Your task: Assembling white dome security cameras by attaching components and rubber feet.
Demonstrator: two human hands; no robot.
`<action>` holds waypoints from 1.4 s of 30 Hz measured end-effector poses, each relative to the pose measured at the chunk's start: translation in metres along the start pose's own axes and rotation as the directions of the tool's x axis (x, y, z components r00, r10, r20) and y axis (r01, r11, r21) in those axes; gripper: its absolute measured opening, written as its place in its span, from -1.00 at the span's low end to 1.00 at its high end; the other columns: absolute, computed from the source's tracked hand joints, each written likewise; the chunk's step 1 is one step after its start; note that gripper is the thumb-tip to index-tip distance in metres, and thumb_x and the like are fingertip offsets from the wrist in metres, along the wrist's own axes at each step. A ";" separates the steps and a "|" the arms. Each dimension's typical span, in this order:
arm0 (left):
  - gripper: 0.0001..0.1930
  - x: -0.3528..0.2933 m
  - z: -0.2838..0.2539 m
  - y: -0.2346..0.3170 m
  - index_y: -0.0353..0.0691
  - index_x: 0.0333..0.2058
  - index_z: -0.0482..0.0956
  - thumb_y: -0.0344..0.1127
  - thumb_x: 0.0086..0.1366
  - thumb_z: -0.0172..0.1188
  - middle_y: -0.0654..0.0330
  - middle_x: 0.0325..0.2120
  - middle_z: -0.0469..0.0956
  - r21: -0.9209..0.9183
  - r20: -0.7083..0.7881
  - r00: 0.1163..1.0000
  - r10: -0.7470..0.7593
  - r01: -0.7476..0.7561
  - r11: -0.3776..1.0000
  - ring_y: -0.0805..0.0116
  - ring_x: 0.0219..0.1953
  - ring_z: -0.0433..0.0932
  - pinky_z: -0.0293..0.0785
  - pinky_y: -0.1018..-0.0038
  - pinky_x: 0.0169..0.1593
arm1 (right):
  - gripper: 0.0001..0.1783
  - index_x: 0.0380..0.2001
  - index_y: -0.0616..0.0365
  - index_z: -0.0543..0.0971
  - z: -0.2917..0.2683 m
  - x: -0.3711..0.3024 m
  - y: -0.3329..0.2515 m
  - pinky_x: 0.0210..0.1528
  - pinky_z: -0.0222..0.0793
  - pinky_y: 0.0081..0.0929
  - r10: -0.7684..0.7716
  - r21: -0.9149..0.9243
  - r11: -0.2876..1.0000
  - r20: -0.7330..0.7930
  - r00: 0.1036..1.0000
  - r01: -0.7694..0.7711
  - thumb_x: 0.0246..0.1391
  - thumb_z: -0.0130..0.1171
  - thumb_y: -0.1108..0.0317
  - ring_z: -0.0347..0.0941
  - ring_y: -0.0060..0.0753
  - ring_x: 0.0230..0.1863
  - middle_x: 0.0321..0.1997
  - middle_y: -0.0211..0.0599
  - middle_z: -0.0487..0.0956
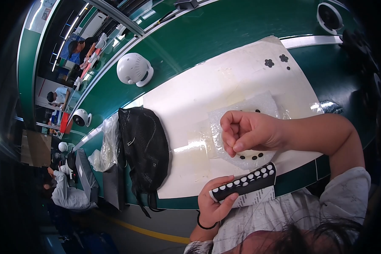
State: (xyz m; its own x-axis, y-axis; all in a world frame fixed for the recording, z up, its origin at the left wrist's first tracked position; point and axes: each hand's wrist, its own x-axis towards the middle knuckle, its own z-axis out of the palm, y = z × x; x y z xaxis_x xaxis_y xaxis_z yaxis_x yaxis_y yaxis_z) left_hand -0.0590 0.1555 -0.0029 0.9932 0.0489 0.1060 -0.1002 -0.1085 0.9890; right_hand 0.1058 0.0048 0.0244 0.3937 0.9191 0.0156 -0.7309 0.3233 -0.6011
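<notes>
Dark hair (294, 239) is dangling into the bottom of the view, so yeah, that's the closest thing, with a pale patterned shirt (258, 213) right behind it. Left hand (216, 204) has a solid grip on a dotted sheet (245, 181), black with rows of white dots plus a white printed part underneath, held up at the table's near edge. Right hand (252, 132) is over a clear-wrapped pale pad (269, 103), fingers curled in and thumb tip up by the index finger; can't tell if anything tiny is pinched in there. A few small black dots (254, 157) show on the pad around that hand. All that's toward the near edge of a big cream board (180, 99) on the green table (199, 42). Two black flower-shaped clusters (269, 63) sit near the board's far right corner, and a black mesh bag (142, 146) covers its left edge.
</notes>
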 end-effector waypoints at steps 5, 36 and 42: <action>-0.66 -0.001 0.000 -0.001 -0.44 -0.21 0.41 -0.49 -0.02 0.19 0.06 -0.30 0.48 -0.044 -0.010 0.999 -0.034 0.033 0.998 0.43 -0.26 0.46 0.33 0.61 -0.17 | -0.62 -0.29 0.11 0.29 -0.001 0.000 0.001 -0.17 0.30 -0.54 0.005 -0.011 1.000 0.000 1.000 -0.005 -0.21 0.13 0.64 0.39 -0.43 -0.29 -0.45 -0.34 0.41; -0.74 0.000 0.002 -0.004 -0.44 -0.24 0.39 -0.53 0.04 0.10 0.11 -0.35 0.47 -0.175 -0.084 0.995 -0.050 0.035 0.984 0.46 -0.30 0.44 0.34 0.59 -0.19 | -0.69 -0.33 0.13 0.30 0.005 -0.004 -0.002 -0.17 0.18 -0.61 0.020 -0.202 0.979 0.005 1.000 -0.019 -0.23 -0.03 0.66 0.31 -0.51 -0.29 -0.45 -0.44 0.28; -0.77 -0.001 0.007 -0.008 -0.41 -0.27 0.39 -0.46 0.07 0.12 0.23 -0.44 0.45 -0.227 -0.214 0.975 -0.055 0.006 0.974 0.59 -0.43 0.38 0.30 0.67 -0.33 | -0.65 -0.29 0.12 0.29 0.012 -0.009 -0.011 -0.18 0.19 -0.61 0.000 -0.425 0.905 -0.024 1.000 -0.010 -0.24 -0.06 0.66 0.31 -0.53 -0.30 -0.47 -0.46 0.29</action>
State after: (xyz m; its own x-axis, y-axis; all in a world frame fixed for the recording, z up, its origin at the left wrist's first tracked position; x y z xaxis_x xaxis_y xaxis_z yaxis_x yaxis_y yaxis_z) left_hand -0.0585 0.1495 -0.0117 0.9614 0.2659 0.0707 -0.1057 0.1197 0.9872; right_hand 0.1038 -0.0045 0.0401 0.4068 0.9135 -0.0037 -0.4285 0.1872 -0.8839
